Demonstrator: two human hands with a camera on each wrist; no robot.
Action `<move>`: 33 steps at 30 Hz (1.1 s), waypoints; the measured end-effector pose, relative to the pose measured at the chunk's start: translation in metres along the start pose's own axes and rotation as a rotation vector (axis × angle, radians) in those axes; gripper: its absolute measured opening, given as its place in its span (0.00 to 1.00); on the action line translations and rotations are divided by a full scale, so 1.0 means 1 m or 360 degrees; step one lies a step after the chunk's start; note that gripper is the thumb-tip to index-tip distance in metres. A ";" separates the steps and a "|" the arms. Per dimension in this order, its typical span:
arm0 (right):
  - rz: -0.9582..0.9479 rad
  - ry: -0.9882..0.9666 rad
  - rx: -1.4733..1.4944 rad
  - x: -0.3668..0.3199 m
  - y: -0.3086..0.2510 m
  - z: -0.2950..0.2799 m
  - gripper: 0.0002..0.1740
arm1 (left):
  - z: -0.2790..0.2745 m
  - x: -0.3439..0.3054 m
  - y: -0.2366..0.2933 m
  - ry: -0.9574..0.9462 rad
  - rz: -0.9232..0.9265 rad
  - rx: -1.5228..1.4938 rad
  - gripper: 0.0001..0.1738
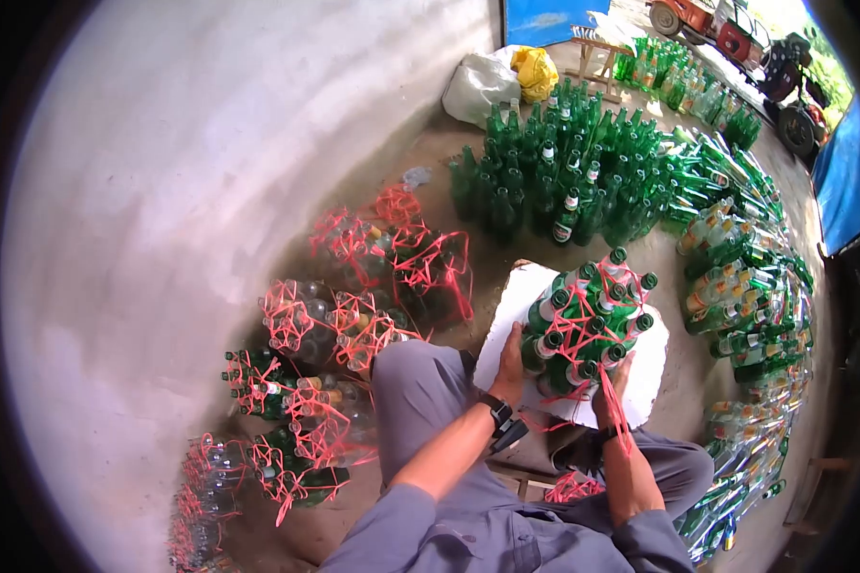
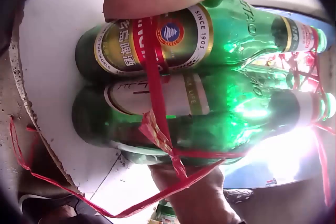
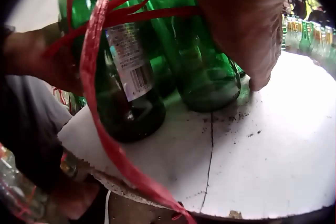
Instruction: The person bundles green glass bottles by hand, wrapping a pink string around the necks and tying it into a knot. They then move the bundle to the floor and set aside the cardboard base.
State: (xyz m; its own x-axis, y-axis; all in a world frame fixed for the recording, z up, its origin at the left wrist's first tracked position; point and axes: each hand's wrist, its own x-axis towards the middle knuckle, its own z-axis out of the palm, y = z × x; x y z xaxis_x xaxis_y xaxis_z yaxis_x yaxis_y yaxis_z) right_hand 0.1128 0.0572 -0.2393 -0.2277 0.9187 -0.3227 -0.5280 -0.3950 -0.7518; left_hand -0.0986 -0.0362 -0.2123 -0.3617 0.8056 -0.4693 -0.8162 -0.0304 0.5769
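Note:
A bundle of green beer bottles [image 1: 558,358] stands upright on a white board [image 1: 506,304], bound with pink-red plastic string [image 1: 583,325]. My left hand [image 1: 509,366] holds the bundle's left side, and in the left wrist view its palm lies along a labelled bottle [image 2: 123,48]. On the opposite side my right hand [image 1: 615,384] grips the bundle; the right wrist view shows its fingers [image 3: 257,50] reaching down along the glass near the board. A loose length of string [image 3: 97,92] hangs past the right wrist. Parts of both hands are hidden behind the bottles.
Tied bundles of clear and green bottles [image 1: 349,325] stand on the left by the wall. Many loose green bottles [image 1: 511,196] stand ahead. Stacked bottles [image 1: 736,286] lie along the right. White and yellow sacks [image 1: 483,91] sit at the back. More string [image 1: 573,487] lies between the legs.

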 end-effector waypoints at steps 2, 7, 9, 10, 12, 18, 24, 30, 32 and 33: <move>-0.0135 0.0207 0.0220 -0.004 0.011 0.021 0.36 | 0.011 -0.009 0.002 0.0027 0.0047 -0.0005 0.30; -0.0208 0.0005 -0.0228 -0.021 -0.005 0.024 0.38 | 0.005 -0.007 0.003 -0.0009 0.0029 0.0024 0.32; -0.0036 0.0244 -0.0009 -0.034 -0.017 0.042 0.41 | 0.008 -0.031 0.013 -0.0146 0.0668 0.0914 0.33; 0.0138 0.0494 0.0214 -0.041 -0.015 0.045 0.46 | 0.012 -0.034 0.015 -0.0144 0.0663 0.0919 0.33; -0.0650 -0.0223 -0.1029 -0.038 0.025 0.020 0.45 | 0.024 -0.031 0.019 0.0102 -0.0011 0.0233 0.34; -0.0132 0.0098 0.0453 -0.026 0.032 0.023 0.35 | 0.017 -0.024 0.014 0.0051 0.0007 0.0281 0.32; 0.0196 0.0226 -0.0466 -0.063 -0.002 0.028 0.34 | 0.019 -0.033 0.018 0.0109 0.0103 0.0374 0.33; 0.0138 0.0357 -0.0418 -0.039 0.011 -0.011 0.39 | 0.048 -0.063 0.058 0.0061 0.0418 0.0740 0.24; 0.0076 0.0299 -0.0556 -0.031 0.010 -0.033 0.42 | 0.085 -0.109 0.105 -0.0007 0.0480 0.0638 0.21; 0.0045 0.0538 -0.0460 -0.041 -0.008 -0.003 0.37 | 0.094 -0.128 0.128 -0.0075 0.0542 0.0535 0.19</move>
State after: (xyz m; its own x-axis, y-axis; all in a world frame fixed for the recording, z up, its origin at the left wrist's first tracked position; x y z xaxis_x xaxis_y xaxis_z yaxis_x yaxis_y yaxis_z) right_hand 0.1286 0.0224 -0.2220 0.0667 0.8752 -0.4792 -0.2639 -0.4477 -0.8544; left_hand -0.1143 -0.0879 -0.0158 -0.5563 0.8090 -0.1898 -0.4611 -0.1105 0.8804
